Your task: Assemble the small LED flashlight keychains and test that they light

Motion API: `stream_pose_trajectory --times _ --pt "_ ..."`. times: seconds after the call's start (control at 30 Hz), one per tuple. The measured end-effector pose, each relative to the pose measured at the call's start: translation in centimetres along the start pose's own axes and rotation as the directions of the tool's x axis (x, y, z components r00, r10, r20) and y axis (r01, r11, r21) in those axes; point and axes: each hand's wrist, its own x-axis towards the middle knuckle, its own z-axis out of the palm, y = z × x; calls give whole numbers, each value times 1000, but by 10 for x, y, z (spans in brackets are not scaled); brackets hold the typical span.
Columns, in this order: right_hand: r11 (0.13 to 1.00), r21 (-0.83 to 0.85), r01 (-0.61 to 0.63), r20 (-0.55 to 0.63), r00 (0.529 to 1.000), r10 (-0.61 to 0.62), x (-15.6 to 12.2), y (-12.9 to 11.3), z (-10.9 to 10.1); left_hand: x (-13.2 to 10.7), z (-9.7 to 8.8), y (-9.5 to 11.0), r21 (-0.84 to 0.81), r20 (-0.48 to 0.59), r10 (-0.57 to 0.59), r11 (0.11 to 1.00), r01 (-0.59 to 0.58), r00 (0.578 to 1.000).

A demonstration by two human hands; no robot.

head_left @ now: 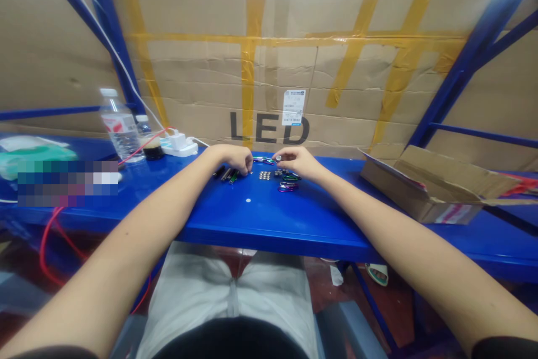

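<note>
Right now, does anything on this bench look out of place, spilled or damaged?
One small pale disc lies alone on the blue metal bench, apart from the cluster of silver discs farther back. Nothing looks spilled or broken.

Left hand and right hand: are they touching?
Apart. Head view shows blue table between the left hand and the right hand, which pinches a small silver piece.

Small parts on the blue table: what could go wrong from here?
1. One disc lies alone, apart from the disc cluster and nearer the table edge; a forearm might sweep it off.
2. The right hand pinches a silver piece at its fingertips; it could slip and roll.
3. The bottle stands near the charger; knocked over, it might leak on it.
</note>
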Motion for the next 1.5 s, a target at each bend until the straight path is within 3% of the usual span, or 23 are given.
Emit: stream_pose_trajectory --times 0.2,0.3,0.4,0.5,0.6,0.7,1.4,1.5 --pt "1000 -27 5 4 1000 -5 0 -1 -1 3 5 -3 51 -59 9 999 -6 998" --pt "999 -36 8 -1 1000 -8 0 -1 -1 1 3 3 19 -217 73 997 -70 973" --pt "999 -43 -5 -20 1000 4 2 1 -1 -3 0 20 -2 -418 188 978 -208 889" --pt "999 -40 -20 -49 999 18 4 6 -2 -7 0 42 23 -524 309 937 -350 794" --pt "999 -33 -12 -67 998 9 6 10 -2 -7 2 58 133 -572 406 903 -408 713" --pt "1000 -22 -9 -68 998 8 7 13 -3 -3 6 61 209 -586 464 879 -429 664" --pt "1000 6 -1 -94 996 1 7 14 -4 7 9 51 261 -626 545 820 -509 558" --pt "1000 4 -5 -110 994 5 6 12 -3 3 9 50 235 -621 532 827 -510 576"
